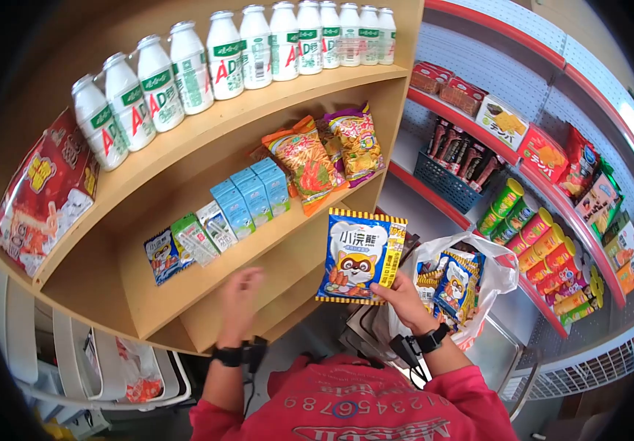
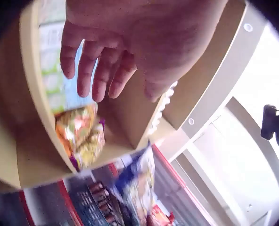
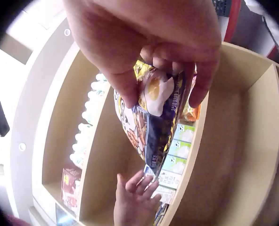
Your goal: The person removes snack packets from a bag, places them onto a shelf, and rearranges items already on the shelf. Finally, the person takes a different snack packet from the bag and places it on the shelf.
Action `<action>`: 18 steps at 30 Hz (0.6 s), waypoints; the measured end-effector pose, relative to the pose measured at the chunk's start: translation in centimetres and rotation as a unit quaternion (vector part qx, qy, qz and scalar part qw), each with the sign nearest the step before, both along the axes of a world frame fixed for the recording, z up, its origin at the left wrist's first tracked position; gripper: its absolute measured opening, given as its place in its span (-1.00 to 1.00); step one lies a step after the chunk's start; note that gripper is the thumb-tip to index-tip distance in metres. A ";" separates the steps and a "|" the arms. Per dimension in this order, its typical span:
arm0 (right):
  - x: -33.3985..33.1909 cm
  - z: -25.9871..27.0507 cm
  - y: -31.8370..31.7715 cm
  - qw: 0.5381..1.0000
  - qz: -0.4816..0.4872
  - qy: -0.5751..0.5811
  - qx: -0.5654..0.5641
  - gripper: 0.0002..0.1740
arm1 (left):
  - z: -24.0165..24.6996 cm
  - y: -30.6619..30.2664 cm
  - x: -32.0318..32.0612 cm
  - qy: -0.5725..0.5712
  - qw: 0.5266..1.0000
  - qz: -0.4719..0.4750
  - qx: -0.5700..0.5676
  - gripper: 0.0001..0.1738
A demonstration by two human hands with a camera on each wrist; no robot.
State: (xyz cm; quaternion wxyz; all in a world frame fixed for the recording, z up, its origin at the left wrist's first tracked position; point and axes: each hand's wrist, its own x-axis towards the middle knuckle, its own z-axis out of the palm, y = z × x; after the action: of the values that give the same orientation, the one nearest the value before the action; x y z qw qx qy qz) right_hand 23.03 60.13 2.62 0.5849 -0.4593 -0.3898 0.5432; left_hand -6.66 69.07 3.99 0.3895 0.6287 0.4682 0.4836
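Note:
My right hand [image 1: 406,300] pinches a blue snack packet [image 1: 359,257] with a cartoon raccoon by its lower right corner, thumb on the printed front. In the right wrist view the packet [image 3: 156,113] hangs between thumb and fingers. My left hand [image 1: 241,303] holds nothing and is raised in front of the wooden shelf; its fingers [image 2: 102,70] are loosely bent in the left wrist view. Behind it on the middle shelf lies another blue packet [image 1: 164,257], beside small green and white cartons [image 1: 201,237] and blue cartons [image 1: 252,195].
White bottles [image 1: 225,55] line the upper shelf, with a red box [image 1: 45,195] at its left end. Orange and purple snack bags [image 1: 306,162] stand farther right. A white plastic bag [image 1: 497,275] full of blue packets sits right of me, near a red-edged rack [image 1: 471,125].

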 end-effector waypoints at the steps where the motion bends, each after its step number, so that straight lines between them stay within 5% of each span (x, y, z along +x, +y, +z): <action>1: -0.5 0.3 -0.2 1.000 0.020 -0.006 -0.002 -0.60 | -1.1 -0.6 2.1 -0.012 0.998 -0.065 0.011 -0.71; 3: -1.4 0.4 -0.4 0.998 0.055 -0.009 -0.015 -0.59 | -2.7 -1.7 5.8 -0.051 0.983 -0.175 -0.009 -0.63; 8: -2.8 0.2 -1.0 0.995 0.096 -0.007 -0.010 -0.54 | -3.5 -3.1 8.1 -0.173 0.961 -0.195 -0.097 -0.58; 10: -1.9 -0.9 -1.1 0.991 0.133 -0.013 0.015 -0.52 | -3.9 -3.3 6.4 -0.171 0.968 -0.164 -0.081 -0.60; 18: 3.1 -1.6 -3.4 0.998 -0.030 -0.042 -0.028 -0.72 | -1.2 -2.2 -8.3 -0.259 0.954 0.141 0.055 -0.57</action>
State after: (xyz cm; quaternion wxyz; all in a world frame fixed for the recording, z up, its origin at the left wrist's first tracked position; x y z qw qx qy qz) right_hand 26.14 56.74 1.01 0.5711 -0.5094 -0.3847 0.5161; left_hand -14.92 66.89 2.78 0.3896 0.4301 0.4078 0.7049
